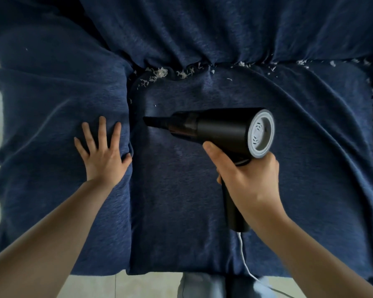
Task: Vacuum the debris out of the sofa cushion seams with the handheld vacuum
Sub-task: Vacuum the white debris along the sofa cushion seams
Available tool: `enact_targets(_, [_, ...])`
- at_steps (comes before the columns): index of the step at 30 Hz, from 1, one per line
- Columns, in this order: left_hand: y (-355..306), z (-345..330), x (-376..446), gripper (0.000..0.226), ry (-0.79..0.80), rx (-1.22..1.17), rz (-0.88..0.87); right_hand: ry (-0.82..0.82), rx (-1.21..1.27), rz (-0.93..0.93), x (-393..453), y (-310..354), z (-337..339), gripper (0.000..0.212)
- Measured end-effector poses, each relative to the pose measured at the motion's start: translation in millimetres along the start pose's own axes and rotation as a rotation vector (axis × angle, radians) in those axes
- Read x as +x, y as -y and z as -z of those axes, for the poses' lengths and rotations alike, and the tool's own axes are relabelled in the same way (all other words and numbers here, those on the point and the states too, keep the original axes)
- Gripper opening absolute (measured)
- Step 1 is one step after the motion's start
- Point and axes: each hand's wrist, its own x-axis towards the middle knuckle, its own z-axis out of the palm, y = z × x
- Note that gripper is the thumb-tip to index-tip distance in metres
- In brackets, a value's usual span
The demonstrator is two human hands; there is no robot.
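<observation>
Head view: a sofa covered in dark navy blue plush fabric (202, 190) fills the frame, seen from above.

The right hand (249, 181) is wrapped around the grip of a matte black handheld vacuum with a grey vented rear cap (220, 127). The thumb lies along the underside of the barrel. The barrel is roughly horizontal and its tapered black nozzle (157, 121) points left, just beside the vertical seam (129, 125) between 2 seat cushions. Whether the tip touches the fabric cannot be told.

A thin white cord (243, 257) hangs from the base of the grip toward the pale tiled floor (138, 284).

The left hand (102, 153) lies flat with fingers spread on the left cushion, its thumb at the seam's edge, pressing the fabric.

White shredded debris (159, 73) sits along the rear seam where seat meets backrest. More flecks run rightward along that seam and down the right edge.
</observation>
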Motion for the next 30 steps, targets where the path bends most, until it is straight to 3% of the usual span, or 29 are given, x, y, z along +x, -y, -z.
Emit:
enact_targets(11, [2, -8, 1, 0.097, -0.083, -0.009, -0.019, 0.133, -0.122, 0.003, 26, -5, -59, 0.046])
enact_targets(16, [2, -13, 2, 0.1, -0.123, 0.0, -0.006, 0.042, -0.001, -0.039, 52, -3, -76, 0.059])
enact_targets(19, [1, -12, 2, 0.101, -0.129, 0.001, -0.001, -0.009, 0.069, -0.074, 62, 4, -72, 0.051])
enact_targets(26, [-1, -9, 1, 0.101, -0.117, -0.011, 0.006, 0.092, -0.013, -0.063, 49, 6, -62, 0.053])
enact_targets(30, [-2, -8, 2, 0.099, -0.105, 0.007, 0.02, 0.052, 0.045, -0.094, 72, 17, -80, 0.054])
